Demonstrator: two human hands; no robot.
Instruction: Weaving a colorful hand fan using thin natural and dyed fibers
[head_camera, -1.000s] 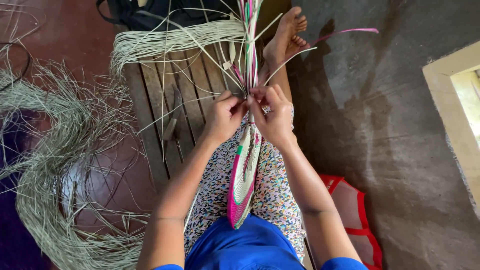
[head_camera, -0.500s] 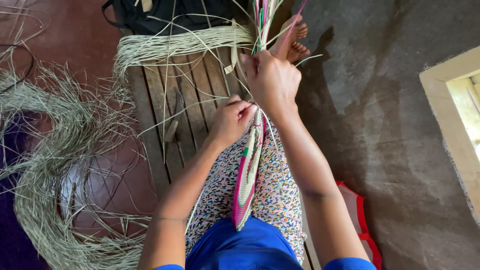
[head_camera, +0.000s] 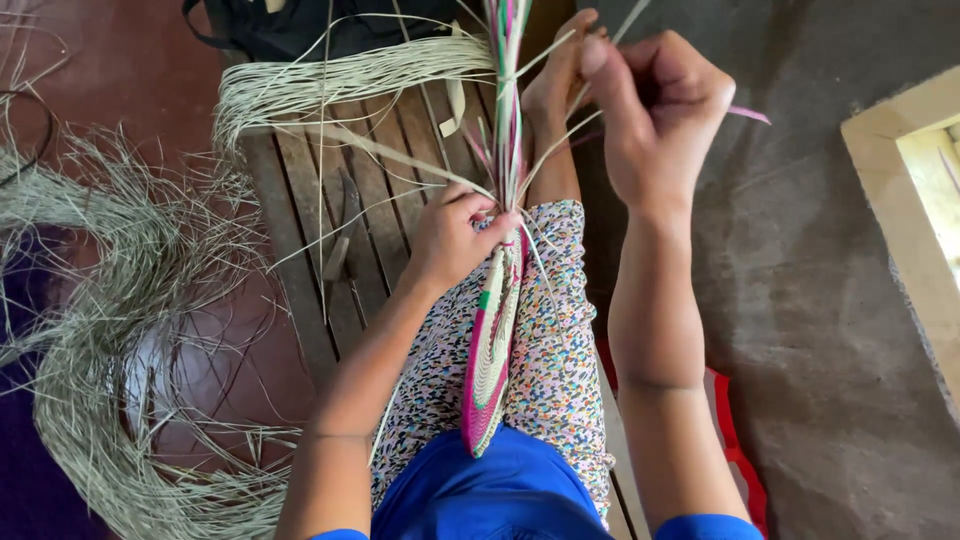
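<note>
We see the left hand closed on the upper end of the woven band, fingers wrapped round the point where loose strands fan out. The band, pink, green and pale, runs from that hand down along the patterned lap toward the body. The right hand is raised above and to the right of the left, thumb and fingers pinched on a thin strand; a pink strip trails from its far side.

Left of the left hand lies a slatted bench, with a straw bundle laid across its far end. Further left, a large loose ring of straw covers the floor. A foot shows behind the right hand, partly covered by it. A dark bag is cut off at the top edge. A red item below the right forearm is mostly hidden. We cannot identify the dark object lying on the bench slats.
</note>
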